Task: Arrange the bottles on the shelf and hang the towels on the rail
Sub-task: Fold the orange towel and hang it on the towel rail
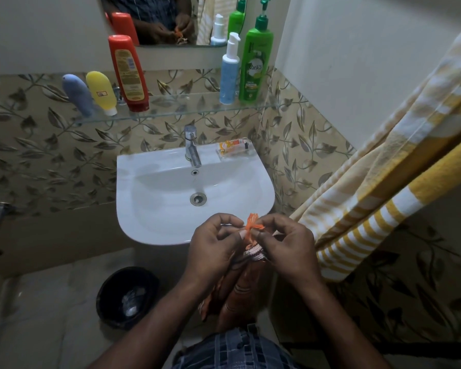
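The left hand (213, 246) and right hand (285, 243) are each pinching the orange fringe (251, 222) of a brown towel (240, 286), which is hanging limp below them, just in front of the sink (133, 209). Assessment: the cloth is appearing light, soft and non-slippery. Taking hold at two top corners, spread apart, is looking soundest for draping.

1. Glass shelf (186, 109): a bare stretch lies between the red bottle (128, 73) and the pale blue pump bottle (229, 73).
2. The tap (192, 145) stands below that gap.
3. The yellow striped towel (383, 155) hangs close beside the sink (261, 182) on its right.
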